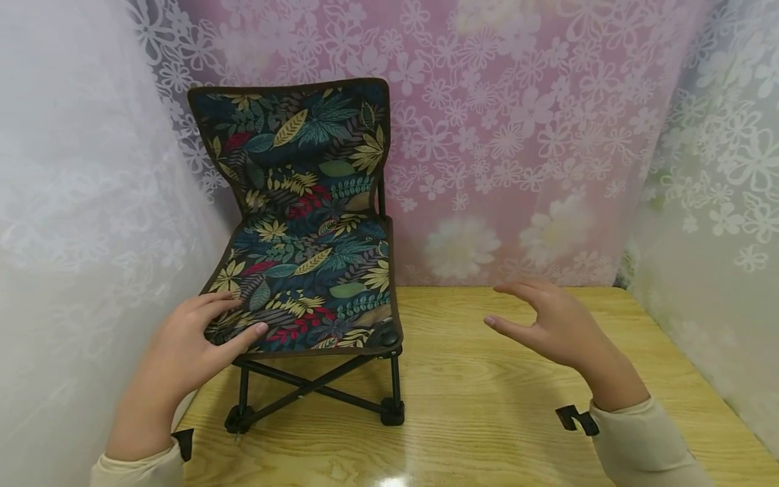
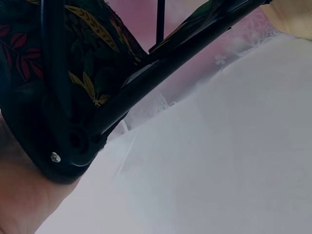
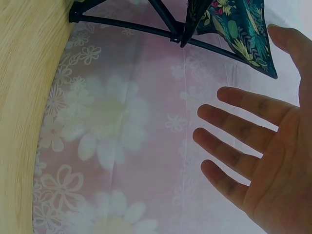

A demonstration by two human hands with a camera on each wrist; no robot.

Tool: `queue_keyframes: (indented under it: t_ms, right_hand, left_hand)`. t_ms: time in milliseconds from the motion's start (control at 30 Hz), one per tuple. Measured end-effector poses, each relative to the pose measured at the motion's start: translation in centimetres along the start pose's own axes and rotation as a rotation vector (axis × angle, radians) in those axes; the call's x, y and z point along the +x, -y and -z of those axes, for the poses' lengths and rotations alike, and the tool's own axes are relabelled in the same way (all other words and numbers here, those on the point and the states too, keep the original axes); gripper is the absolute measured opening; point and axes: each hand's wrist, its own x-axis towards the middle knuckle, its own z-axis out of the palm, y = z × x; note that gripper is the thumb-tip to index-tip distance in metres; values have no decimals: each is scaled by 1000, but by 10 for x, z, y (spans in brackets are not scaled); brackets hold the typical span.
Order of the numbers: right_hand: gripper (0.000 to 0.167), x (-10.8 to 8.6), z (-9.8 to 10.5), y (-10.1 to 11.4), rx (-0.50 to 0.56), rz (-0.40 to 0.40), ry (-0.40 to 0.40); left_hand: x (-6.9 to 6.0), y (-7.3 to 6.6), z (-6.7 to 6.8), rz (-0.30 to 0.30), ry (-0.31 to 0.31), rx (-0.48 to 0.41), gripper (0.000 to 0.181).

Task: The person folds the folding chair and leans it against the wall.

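A small folding chair with dark leaf-patterned fabric and a black metal frame stands upright on the wooden table. My left hand rests over the front left corner of its seat, thumb and fingers spread on the fabric. From the left wrist, the corner's underside with a frame joint shows in front of the hand, and the fingers are hidden. To the right of the chair my right hand hovers above the table, fingers apart and holding nothing; its palm and straight fingers show plainly in the right wrist view.
The wooden table extends to the right of the chair. Behind it hangs a pink curtain with white flowers. Whitish sheets close off the left and right sides, the left one near the chair and my left arm.
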Motion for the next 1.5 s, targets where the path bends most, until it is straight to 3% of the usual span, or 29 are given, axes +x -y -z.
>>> queue_keyframes:
  t_ms: [567, 1033, 1500]
  right_hand:
    - [58, 6, -6, 9, 13, 44, -63]
    - [55, 8, -11, 14, 27, 60, -75]
    - [54, 13, -18, 23, 52, 80, -64]
  left_hand:
    - [-9, 8, -6, -60, -147, -41, 60]
    - [-17, 17, -13, -148, -295, -124, 48]
    - [-23, 20, -16, -113, -294, -134, 42]
